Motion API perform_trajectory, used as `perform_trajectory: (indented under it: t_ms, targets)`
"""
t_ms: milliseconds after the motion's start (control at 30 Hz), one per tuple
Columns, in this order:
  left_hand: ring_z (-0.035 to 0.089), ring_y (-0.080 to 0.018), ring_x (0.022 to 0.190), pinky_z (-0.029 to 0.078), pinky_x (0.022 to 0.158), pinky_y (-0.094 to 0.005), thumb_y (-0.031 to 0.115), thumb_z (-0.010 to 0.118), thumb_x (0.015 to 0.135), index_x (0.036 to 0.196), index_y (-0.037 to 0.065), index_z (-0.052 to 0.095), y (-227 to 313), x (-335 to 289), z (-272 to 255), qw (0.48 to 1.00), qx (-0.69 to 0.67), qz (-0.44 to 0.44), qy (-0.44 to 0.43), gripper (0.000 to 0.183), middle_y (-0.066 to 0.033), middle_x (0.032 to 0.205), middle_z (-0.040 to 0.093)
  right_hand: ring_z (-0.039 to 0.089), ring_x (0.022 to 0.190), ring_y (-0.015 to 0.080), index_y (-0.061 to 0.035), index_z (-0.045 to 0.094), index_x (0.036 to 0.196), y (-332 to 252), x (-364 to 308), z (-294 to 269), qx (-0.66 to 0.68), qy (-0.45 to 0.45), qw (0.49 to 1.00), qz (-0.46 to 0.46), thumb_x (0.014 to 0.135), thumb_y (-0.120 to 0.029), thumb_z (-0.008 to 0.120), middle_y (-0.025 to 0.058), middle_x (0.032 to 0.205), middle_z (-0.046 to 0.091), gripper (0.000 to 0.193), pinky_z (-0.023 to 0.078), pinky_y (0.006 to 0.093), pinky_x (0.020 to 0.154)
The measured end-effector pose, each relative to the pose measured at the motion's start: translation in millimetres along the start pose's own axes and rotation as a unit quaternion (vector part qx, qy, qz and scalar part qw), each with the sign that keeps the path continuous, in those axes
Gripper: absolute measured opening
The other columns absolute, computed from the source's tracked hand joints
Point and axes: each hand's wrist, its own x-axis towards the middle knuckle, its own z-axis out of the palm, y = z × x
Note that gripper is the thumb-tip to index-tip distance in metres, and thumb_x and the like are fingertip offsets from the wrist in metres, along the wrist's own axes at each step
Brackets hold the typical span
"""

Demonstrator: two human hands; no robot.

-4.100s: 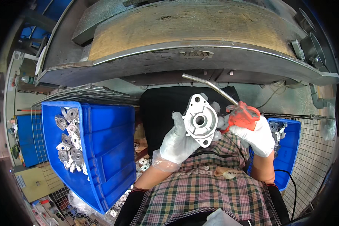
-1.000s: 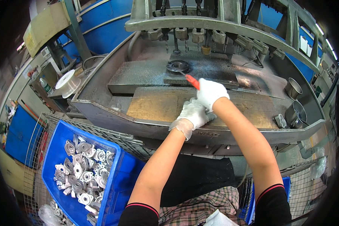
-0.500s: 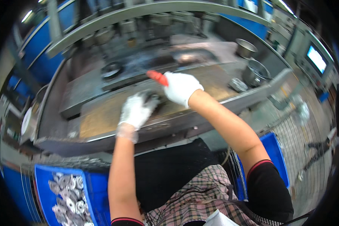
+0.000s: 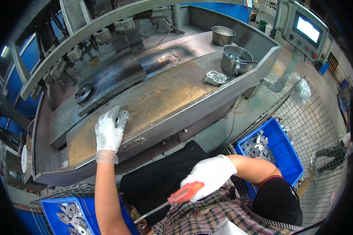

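Observation:
My left hand (image 4: pixel 109 131), in a white glove, rests on the brown board at the left of the bench. Its fingers are closed around a small grey cast metal part (image 4: pixel 122 118), partly hidden by the glove. Close to my body, over the plaid apron, my right hand (image 4: pixel 211 177) is also gloved. It grips the red handle of a tool (image 4: pixel 186 192) with a long thin metal shaft pointing down and left. Whether the tool is a file or a screwdriver I cannot tell.
Another cast part (image 4: pixel 215 78) lies on the board's right end, beside a metal pot (image 4: pixel 237 58) and a metal bowl (image 4: pixel 223 36). A black ring (image 4: pixel 83 93) sits on the raised plate. Blue bins of castings (image 4: pixel 287 150) (image 4: pixel 60 205) flank me. Drill heads (image 4: pixel 103 36) hang above.
My right hand has drawn the red-handled tool from above the board back toward my body. The view has turned, and my left hand and its metal part now appear farther left.

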Motion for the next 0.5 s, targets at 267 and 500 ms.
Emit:
perform_trajectory:
  t_ms: [267,500]
  targets:
    - [0.056,-0.0361,0.106,0.042,0.093,-0.0437,0.036,0.061,0.087,0.115,0.004,0.062,-6.6,-6.0,-6.0,0.999,0.015,-0.014,0.026,0.043,-0.0171,0.110,0.064,0.067,0.082,0.0204,-0.0078,0.066,0.103,-12.8,-73.6,-23.5,-0.031,0.304,0.941,0.147,0.083,-0.033,0.070,0.0081,0.090,0.069,0.032,0.051,0.0305,0.078]
    - [0.056,-0.0358,0.109,0.043,0.094,-0.0429,0.032,0.062,0.085,0.115,0.006,0.063,-25.0,-17.1,-73.5,0.995,-0.019,0.044,-0.092,0.040,-0.0170,0.115,0.063,0.054,0.081,0.0100,-0.0020,0.063,0.102,104.7,-210.1,-72.9,-0.224,0.759,0.570,0.222,0.087,-0.022,0.065,0.0003,0.092,0.062,0.025,0.044,0.0263,0.075]
